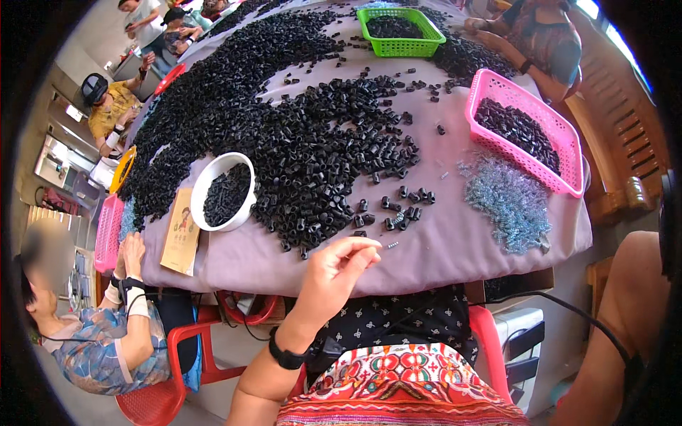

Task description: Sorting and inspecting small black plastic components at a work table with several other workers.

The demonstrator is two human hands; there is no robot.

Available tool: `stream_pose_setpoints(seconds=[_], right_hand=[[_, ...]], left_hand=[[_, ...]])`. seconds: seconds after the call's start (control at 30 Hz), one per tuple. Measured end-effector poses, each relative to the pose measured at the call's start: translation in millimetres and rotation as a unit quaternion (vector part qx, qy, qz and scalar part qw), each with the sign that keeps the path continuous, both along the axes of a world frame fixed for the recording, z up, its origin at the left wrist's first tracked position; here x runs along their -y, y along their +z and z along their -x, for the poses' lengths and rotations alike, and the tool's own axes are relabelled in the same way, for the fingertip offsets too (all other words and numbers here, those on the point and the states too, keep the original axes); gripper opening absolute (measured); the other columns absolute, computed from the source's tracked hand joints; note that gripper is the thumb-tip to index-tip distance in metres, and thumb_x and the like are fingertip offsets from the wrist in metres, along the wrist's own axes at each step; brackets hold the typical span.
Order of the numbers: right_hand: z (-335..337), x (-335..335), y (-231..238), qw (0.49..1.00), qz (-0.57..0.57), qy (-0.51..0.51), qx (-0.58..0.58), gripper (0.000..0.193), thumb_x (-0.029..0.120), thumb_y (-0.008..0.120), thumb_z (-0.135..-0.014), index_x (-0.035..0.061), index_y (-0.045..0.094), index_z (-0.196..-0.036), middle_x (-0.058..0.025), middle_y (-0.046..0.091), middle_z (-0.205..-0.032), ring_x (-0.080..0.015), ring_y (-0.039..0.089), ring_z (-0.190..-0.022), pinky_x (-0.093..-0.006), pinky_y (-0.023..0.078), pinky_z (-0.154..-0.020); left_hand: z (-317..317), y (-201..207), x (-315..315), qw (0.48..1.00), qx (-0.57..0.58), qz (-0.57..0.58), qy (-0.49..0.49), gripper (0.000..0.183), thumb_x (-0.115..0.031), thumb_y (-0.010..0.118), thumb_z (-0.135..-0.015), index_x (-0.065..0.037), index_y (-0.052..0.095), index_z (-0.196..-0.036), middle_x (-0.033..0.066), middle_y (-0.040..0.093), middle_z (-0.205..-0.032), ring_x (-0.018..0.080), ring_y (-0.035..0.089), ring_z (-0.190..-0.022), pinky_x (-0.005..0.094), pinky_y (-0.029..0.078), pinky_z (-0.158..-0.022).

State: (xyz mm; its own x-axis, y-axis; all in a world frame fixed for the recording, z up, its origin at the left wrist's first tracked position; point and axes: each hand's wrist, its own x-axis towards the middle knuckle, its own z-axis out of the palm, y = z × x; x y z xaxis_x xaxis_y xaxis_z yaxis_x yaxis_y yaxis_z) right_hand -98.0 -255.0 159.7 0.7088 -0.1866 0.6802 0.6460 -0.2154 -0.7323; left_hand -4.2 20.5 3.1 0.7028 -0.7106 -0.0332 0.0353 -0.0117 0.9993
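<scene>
Well, the left hand (332, 275) was over the near side of the table, with its thumb and first finger close together. A tiny spring (391, 245) was just beside the fingertips, at 2 o'clock from that hand. I could not tell if the fingers had anything between them. The right hand did not show, so I could not tell about its grip.

Some loose black caps (403, 222) sat between 1 and 2 o'clock, with a bit of spring wire among them. The big black heap (312, 153) was at 12 o'clock. A white tub (253, 186) full of dark bits stood at 10 o'clock, next to a brown paper bag (172, 245). At 2 o'clock there was a heap of shiny springs (506, 213), and a pink basket (577, 181) of black bits was just past it.

The little spring seemed the easiest thing to lose. A bump from a finger could have sent it rolling, because it was so small and thin. The table edge was near, at 6 o'clock, so a roll that way could have dropped it off. The springs could also have hooked onto each other, since they were all piled up. A sleepy elbow could have pushed loose caps into the springs and mixed them up.
</scene>
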Motion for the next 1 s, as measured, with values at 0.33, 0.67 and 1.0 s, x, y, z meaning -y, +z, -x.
stream_pose_setpoints(seconds=[0.33,0.67,1.0], right_hand=[[5,-4,1,0.998,0.026,-0.015,-0.062,0.034,0.02,0.043,-0.1,-0.0052,0.061,-0.114,-0.0106,0.068,-0.096,-0.0162,0.06,-0.083,-0.0269,0.047,-0.076],[11,-5,-6,0.995,0.031,-0.031,-0.094,0.032,0.018,0.044,-0.099,-0.0048,0.062,-0.113,-0.0104,0.068,-0.096,-0.0166,0.06,-0.082,-0.0275,0.047,-0.076],[11,-9,-19,0.992,0.018,-0.061,-0.106,0.03,0.017,0.046,-0.098,-0.0044,0.062,-0.112,-0.0102,0.068,-0.096,-0.017,0.06,-0.082,-0.0281,0.048,-0.076]], left_hand=[[13,166,-43,0.794,0.391,0.393,-0.248,0.034,-0.017,0.064,-0.094,0.002,0.063,-0.123,0.014,0.065,-0.125,0.0234,0.065,-0.113,0.0296,0.062,-0.069],[10,160,-44,0.809,0.35,0.416,-0.224,0.034,-0.017,0.064,-0.094,0.002,0.063,-0.122,0.0136,0.065,-0.125,0.0224,0.065,-0.112,0.0293,0.061,-0.068],[-2,163,-47,0.82,0.313,0.425,-0.223,0.033,-0.018,0.064,-0.095,0.002,0.063,-0.121,0.0132,0.065,-0.126,0.0213,0.065,-0.111,0.0289,0.06,-0.067]])
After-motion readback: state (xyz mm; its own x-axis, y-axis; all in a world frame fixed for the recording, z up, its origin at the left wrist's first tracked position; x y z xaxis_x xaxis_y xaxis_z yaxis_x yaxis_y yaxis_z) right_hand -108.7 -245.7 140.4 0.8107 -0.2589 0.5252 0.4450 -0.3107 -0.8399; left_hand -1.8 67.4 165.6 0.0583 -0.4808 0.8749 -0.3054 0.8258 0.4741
